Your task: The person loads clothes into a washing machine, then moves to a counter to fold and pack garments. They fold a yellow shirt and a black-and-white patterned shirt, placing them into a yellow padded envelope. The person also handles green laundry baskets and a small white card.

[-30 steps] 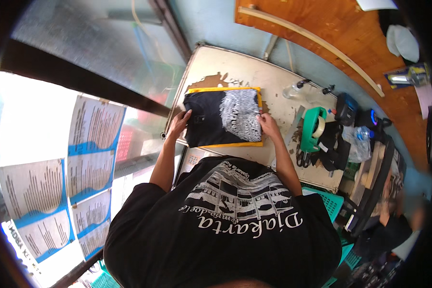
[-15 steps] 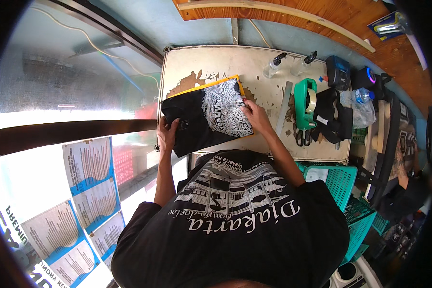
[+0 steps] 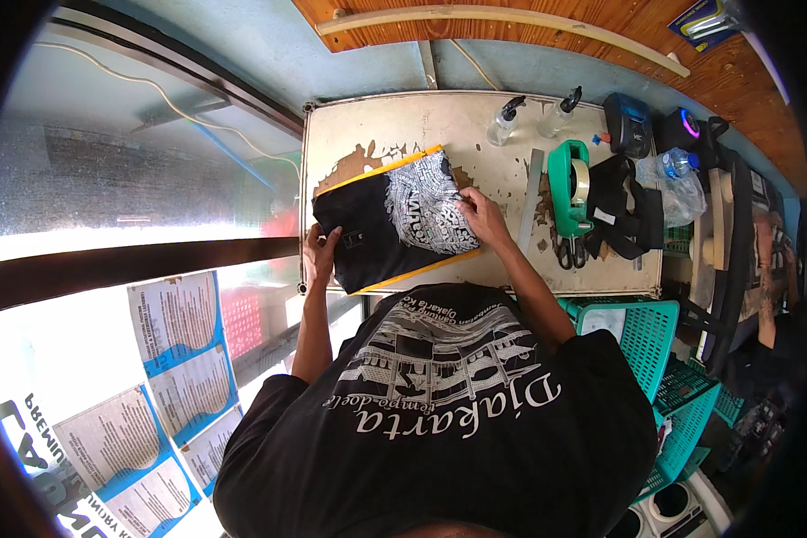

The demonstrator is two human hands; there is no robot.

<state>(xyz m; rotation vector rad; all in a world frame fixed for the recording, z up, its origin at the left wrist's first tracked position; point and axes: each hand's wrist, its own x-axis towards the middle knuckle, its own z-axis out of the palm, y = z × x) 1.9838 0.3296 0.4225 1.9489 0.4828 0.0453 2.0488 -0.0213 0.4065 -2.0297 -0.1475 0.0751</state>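
A folded black T-shirt (image 3: 368,238) with a white print (image 3: 426,211) lies over a yellow board (image 3: 426,266) on a worn cream table (image 3: 403,125). My left hand (image 3: 319,253) grips the shirt's left edge near the table's front left corner. My right hand (image 3: 481,215) rests on the right side of the white print, fingers curled onto the fabric. My own black printed shirt fills the lower part of the view.
Two spray bottles (image 3: 506,121) stand at the back of the table. A metal ruler (image 3: 531,186), a green tape dispenser (image 3: 571,184), scissors (image 3: 565,253), a black pouch (image 3: 623,213) and a water bottle (image 3: 681,177) lie to the right. Green baskets (image 3: 637,334) sit beside me; posters (image 3: 177,325) hang left.
The shirt on its board has turned and slid toward the table's left front. My right hand moved from the shirt's edge onto the print; my left stays at the left edge.
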